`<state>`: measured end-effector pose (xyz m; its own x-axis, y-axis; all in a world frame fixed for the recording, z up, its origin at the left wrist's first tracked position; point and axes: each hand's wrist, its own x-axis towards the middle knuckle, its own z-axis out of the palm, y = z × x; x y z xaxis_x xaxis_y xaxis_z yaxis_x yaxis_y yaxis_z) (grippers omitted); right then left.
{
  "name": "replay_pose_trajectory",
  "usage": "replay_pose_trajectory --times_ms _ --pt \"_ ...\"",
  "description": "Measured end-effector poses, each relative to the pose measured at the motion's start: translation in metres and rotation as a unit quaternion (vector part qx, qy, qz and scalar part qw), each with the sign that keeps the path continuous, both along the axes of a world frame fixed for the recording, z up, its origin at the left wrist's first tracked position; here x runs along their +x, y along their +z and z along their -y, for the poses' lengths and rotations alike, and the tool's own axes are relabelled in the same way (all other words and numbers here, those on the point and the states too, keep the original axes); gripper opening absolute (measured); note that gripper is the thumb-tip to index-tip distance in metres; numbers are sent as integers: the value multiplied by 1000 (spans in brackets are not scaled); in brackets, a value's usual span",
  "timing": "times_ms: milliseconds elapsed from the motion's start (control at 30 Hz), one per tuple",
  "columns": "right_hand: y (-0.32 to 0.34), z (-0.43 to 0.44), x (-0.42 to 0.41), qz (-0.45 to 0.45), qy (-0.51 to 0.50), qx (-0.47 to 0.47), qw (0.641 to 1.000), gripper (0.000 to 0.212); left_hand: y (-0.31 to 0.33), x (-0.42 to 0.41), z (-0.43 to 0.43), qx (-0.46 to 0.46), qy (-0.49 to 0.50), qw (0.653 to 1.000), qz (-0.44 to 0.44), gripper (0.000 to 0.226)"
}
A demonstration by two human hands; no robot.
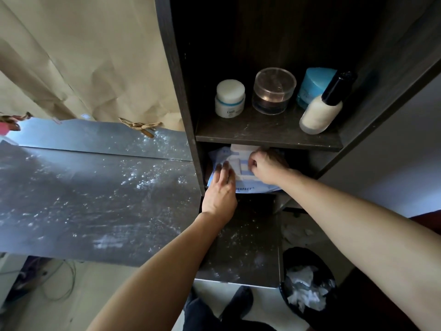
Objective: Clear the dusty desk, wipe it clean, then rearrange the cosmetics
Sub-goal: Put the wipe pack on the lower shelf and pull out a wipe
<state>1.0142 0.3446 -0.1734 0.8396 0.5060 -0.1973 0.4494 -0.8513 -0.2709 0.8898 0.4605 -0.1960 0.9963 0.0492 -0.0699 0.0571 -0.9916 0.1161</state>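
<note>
A dark counter [95, 199], speckled with pale dust, runs up to a tall dark shelf unit [176, 91], with creased beige paper [83, 56] behind. A blue-and-white pack of wipes [253, 185] lies in the unit's low compartment, at the counter's far right end. The left hand [220, 192] rests flat on the pack's left part, fingers straight. The right hand [267, 166] sits on the pack's right part, fingers curled narrow, pinching a white sheet [241, 149] at the pack's top. On the shelf board [262, 137] directly above the pack stand a white jar [230, 99], a clear-lidded jar [274, 91], a blue jar [312, 87] and a black-capped bottle [322, 108]. Below and to the right of the pack, a black bin [291, 259] on the floor holds crumpled tissues.
</note>
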Motion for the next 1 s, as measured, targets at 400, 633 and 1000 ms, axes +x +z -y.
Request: replay_pose_trajectory --times_ms 400,633,1000 --pt "-7 2 -7 42 -16 49 998 6 3 -1 -2 -78 12 997 17 62" --pt "-13 1 -9 96 6 31 995 20 4 -2 -3 -91 9 996 8 63" --pt "-11 6 -13 66 -33 115 991 12 5 -2 -5 -82 4 997 4 63"
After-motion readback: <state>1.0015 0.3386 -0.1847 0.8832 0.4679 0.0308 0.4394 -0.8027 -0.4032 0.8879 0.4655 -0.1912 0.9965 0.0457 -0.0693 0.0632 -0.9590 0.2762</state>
